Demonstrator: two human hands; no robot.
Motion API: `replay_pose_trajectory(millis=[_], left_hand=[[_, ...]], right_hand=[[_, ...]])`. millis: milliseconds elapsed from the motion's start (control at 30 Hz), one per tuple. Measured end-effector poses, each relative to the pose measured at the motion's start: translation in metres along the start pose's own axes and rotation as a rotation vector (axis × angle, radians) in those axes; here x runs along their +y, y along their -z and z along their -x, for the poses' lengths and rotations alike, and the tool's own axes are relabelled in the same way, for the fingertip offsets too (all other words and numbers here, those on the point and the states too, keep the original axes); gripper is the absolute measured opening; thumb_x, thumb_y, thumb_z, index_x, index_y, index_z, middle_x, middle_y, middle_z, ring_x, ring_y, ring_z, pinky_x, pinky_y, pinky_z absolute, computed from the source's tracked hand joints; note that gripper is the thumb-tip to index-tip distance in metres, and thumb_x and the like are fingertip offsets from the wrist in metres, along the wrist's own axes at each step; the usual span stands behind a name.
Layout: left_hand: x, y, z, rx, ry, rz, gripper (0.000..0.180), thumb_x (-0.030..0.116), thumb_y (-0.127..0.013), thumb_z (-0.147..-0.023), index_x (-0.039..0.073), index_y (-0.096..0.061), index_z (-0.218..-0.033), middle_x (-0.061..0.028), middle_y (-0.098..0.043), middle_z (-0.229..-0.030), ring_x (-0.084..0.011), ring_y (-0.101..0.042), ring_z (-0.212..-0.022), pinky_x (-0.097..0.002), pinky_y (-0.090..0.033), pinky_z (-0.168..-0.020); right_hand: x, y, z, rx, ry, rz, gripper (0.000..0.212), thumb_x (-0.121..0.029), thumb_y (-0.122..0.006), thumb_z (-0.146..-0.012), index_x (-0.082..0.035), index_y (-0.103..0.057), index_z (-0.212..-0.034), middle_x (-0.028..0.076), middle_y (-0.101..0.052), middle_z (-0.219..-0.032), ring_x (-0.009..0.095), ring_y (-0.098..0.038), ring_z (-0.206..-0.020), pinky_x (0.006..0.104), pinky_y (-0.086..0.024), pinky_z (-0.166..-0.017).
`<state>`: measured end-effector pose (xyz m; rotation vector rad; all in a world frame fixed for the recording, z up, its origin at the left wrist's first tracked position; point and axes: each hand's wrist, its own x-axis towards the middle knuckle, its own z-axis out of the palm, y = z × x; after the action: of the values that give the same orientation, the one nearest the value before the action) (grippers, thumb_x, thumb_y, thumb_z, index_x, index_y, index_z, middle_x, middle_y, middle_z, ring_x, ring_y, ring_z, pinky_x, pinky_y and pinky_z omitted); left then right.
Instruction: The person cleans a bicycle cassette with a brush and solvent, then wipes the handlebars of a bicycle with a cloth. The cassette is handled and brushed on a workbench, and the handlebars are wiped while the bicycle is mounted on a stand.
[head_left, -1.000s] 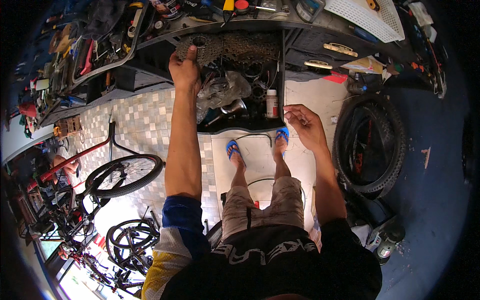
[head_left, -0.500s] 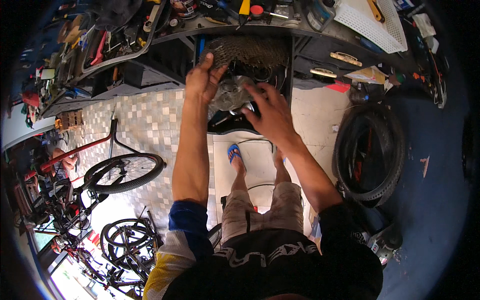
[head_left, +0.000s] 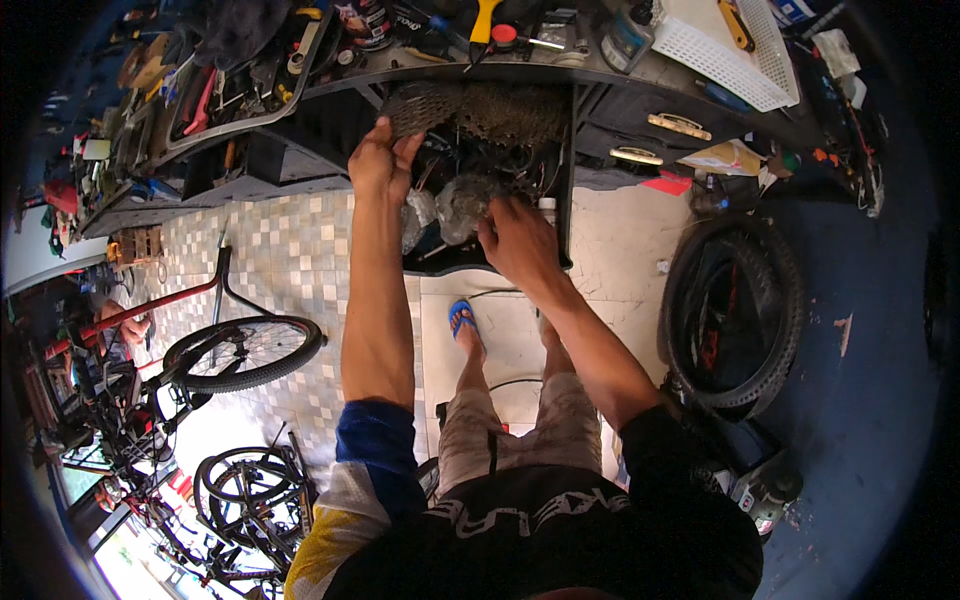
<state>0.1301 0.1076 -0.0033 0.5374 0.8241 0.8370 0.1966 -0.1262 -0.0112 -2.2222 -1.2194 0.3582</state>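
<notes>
Black drawer (head_left: 440, 267), upper centre.
Left hand (head_left: 380, 165) pinches brown perforated mesh (head_left: 425, 108); right hand (head_left: 524, 246) touches crumpled clear plastic (head_left: 462, 208), grip unclear.

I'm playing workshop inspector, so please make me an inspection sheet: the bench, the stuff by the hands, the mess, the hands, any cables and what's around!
Surface: dark workbench, with an open drawer below it.
Things at the hands: brown mesh-like material and crumpled clear plastic in the drawer.
Clutter: many tools on the bench, plus a white basket.
Hands: left hand at the mesh-like material's edge, right hand against the plastic; how firmly they grip cannot be told.
Cables: a thin dark line on the floor by the feet; cord or hose, cannot tell.
Surroundings: bicycles on the left, black tyres on the right.
</notes>
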Motion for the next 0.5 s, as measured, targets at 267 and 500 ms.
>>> replay_pose_trajectory(millis=[267,500], left_hand=[[-0.021,-0.034,0.003,0.067,0.13,-0.311,0.019,0.011,-0.07,-0.099,-0.005,-0.063,-0.108,-0.0156,-0.069,-0.105,-0.0263,-0.07,-0.077,-0.0414,-0.068,-0.07],[-0.002,-0.044,-0.038,0.128,-0.131,-0.784,0.024,0.012,-0.079,-0.091,-0.009,-0.07,-0.096,-0.0169,-0.073,-0.087,-0.0252,-0.073,-0.074,-0.0371,-0.067,-0.061]], right_hand=[[0.013,0.001,0.024,0.004,-0.047,-0.043,0.019,-0.025,-0.066,-0.093,-0.007,-0.062,-0.099,0.015,-0.066,-0.1,0.041,-0.069,-0.084,0.0553,-0.056,-0.076],[0.016,-0.002,0.024,-0.011,-0.009,-0.043,0.023,-0.026,-0.071,-0.091,-0.011,-0.06,-0.104,0.013,-0.065,-0.102,0.04,-0.07,-0.086,0.0534,-0.057,-0.075]])
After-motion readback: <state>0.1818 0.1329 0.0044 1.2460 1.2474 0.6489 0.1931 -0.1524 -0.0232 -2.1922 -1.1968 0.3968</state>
